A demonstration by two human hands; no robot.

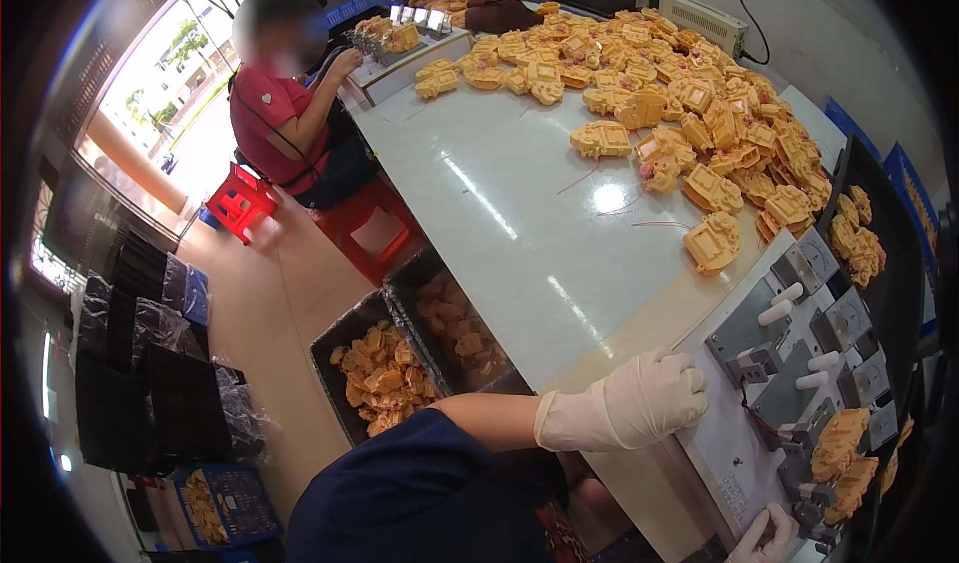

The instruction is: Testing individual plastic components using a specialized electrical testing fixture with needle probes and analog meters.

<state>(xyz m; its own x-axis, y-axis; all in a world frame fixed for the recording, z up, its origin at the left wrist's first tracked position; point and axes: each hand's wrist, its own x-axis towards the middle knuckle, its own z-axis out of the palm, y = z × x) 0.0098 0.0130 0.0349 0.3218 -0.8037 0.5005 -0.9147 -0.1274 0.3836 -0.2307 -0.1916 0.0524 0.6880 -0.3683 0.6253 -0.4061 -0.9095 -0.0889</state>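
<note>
My left hand (639, 403), in a pale glove, is closed with its fingers curled under, at the left edge of a white-topped test fixture (739, 453). Anything inside that fist is hidden. Partly cut off by the lower edge, my right hand (767, 538), also gloved, is at the fixture's near end with its fingers bent together. What it holds, if anything, does not show. The fixture carries grey metal blocks and white handle knobs (777, 310). Two yellow plastic housings (837, 445) sit at its near right, beside the metal clamps.
A large heap of yellow housings (689, 103), some with thin red wires, covers the far right of the white table (450, 193). Black bins (350, 418) of housings stand on the floor left of me. A co-worker in red (285, 123) sits at the far left, near red stools (240, 201).
</note>
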